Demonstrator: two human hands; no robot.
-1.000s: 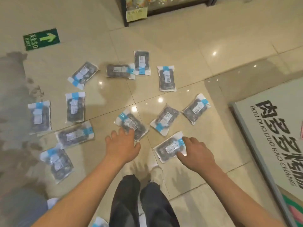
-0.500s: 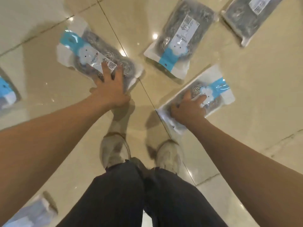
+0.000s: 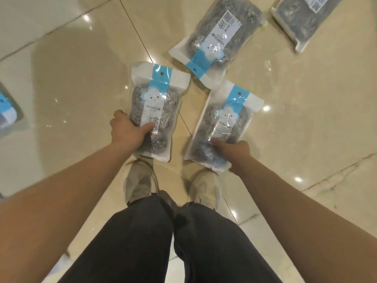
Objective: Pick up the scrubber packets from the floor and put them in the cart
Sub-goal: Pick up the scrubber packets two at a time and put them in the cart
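My left hand [image 3: 127, 131] grips one scrubber packet [image 3: 157, 94], a clear bag of steel wool with a blue and white header, held upright above the floor. Beside it my right hand [image 3: 234, 151] grips a second scrubber packet [image 3: 226, 117] by its lower end, tilted a little to the right. A third packet [image 3: 218, 37] lies on the tiles just beyond them, and a fourth packet [image 3: 304, 19] lies at the top right. Another packet [image 3: 8, 111] shows partly at the left edge. No cart is in view.
Glossy beige floor tiles [image 3: 71, 68] surround me. My two light shoes [image 3: 140, 180] and dark trousers [image 3: 173, 242] are directly below the held packets. A corner of one more packet [image 3: 61, 260] shows near my left leg.
Both hands had been pressing on packets lying flat on the floor. Now each hand holds its packet lifted and turned upright, closer to my feet.
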